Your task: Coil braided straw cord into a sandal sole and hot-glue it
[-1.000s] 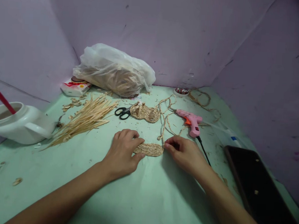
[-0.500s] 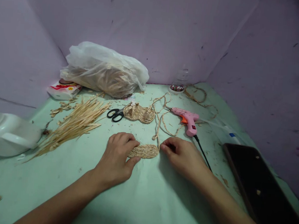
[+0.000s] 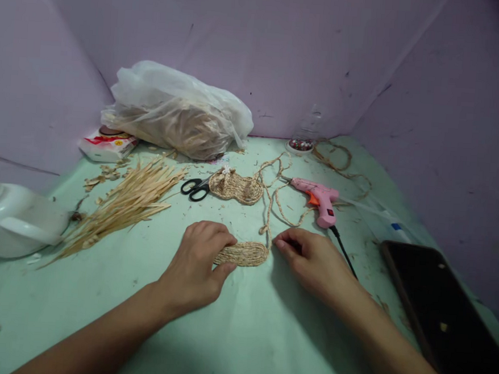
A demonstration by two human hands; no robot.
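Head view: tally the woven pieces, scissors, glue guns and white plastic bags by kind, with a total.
Woven: 2 (oval piece, double-lobed piece)
Scissors: 1
Pink glue gun: 1
White plastic bag: 1
Total: 5

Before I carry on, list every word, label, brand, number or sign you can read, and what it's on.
No text can be read in this view.
White box: red band and round yellow mark; any print is too small to read.
Pink glue gun: any marking on its red switch is too small to read.
Blue patch at the right: no legible lettering.
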